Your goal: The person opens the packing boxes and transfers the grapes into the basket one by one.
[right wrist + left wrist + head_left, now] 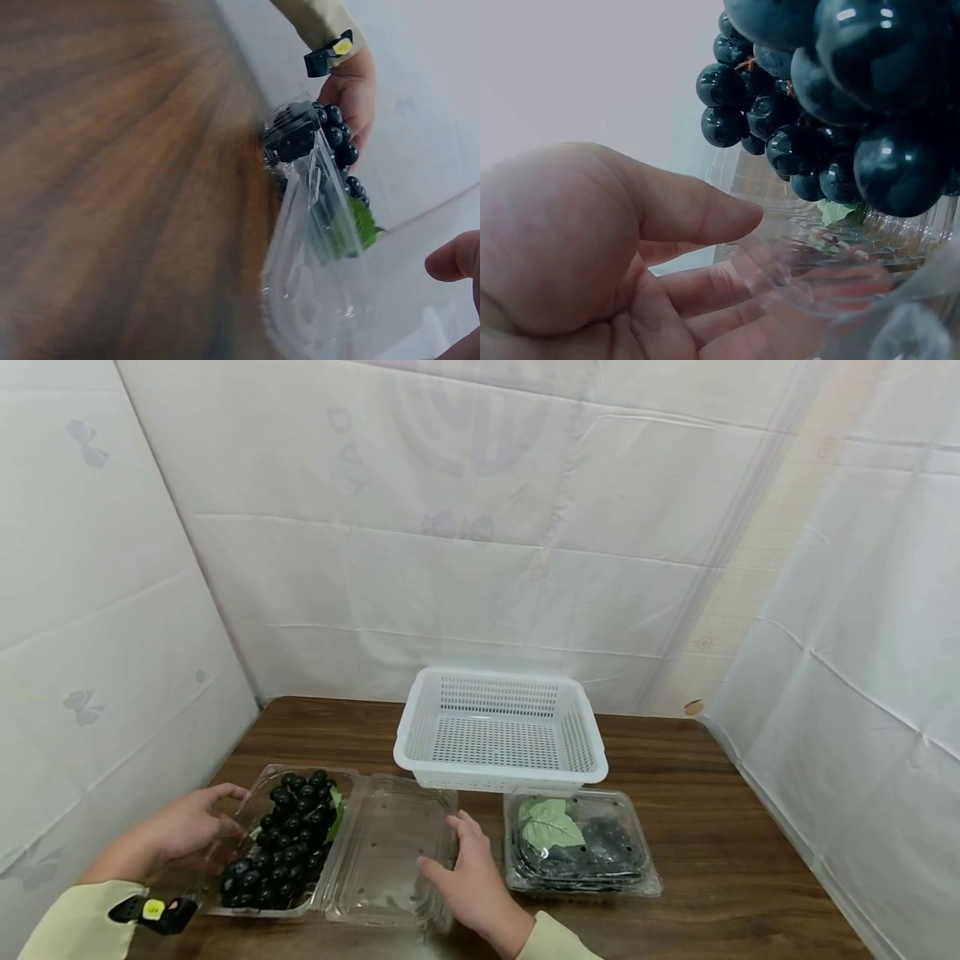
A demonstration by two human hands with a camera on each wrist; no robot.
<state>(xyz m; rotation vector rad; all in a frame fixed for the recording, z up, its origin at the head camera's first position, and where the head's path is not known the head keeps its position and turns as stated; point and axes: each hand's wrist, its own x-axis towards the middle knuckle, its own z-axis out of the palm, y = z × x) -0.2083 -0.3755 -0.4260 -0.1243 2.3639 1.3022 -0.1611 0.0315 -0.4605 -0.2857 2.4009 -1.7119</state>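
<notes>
A clear plastic clamshell box (321, 893) lies opened flat on the left of the table, with a bunch of black grapes (281, 847) and a green leaf (335, 814) in its base. My left hand (191, 828) is at the base's left side; in the left wrist view its thumb (705, 210) stretches toward the grapes and its other fingers show through the clear plastic. My right hand (476, 881) is at the right edge of the box's lid (390, 843), thumb and fingers spread apart. Its thumb (454, 259) stands away from the plastic in the right wrist view.
A white perforated basket (498, 777) stands at the back middle of the wooden table (720, 860). Right of my right hand is a closed clear box (637, 881) with dark fruit and a pale green leaf. White sheeting (480, 593) hangs behind and at both sides.
</notes>
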